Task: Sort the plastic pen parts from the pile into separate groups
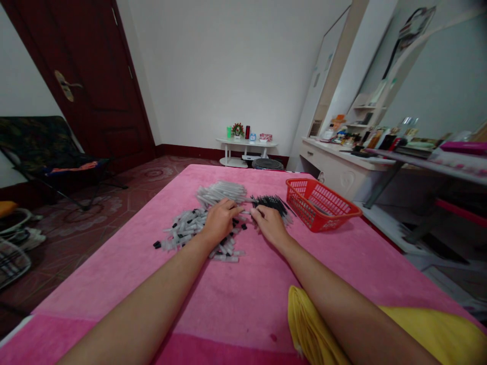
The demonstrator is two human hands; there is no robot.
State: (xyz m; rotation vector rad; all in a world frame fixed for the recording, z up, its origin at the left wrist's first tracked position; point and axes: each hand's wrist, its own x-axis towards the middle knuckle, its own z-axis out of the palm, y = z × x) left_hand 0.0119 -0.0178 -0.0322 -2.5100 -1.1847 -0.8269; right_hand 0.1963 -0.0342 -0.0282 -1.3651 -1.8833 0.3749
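My left hand (221, 221) and my right hand (271, 224) meet over the middle of the pink-covered table, fingertips pinched. A thin, pale, pen-like tube (247, 213) runs between them, with an end in each pinch. Beneath and beside my left hand lies a loose heap of short translucent pieces with black bits (186, 225), which look like pen parts. Behind that hand is a stack of long translucent tubes (224, 192), like pen barrels. Close to my right hand, a bundle of thin black-ended sticks (271, 203) resembles pen refills; my fingers partly hide it.
A red plastic basket (323, 205) stands right of the sticks, with something greyish inside. Yellow cloth (315, 329) lies under my right forearm. Beyond the table are a low white stand (247, 144), a cluttered dressing table (338, 157) and a folding chair (57, 147).
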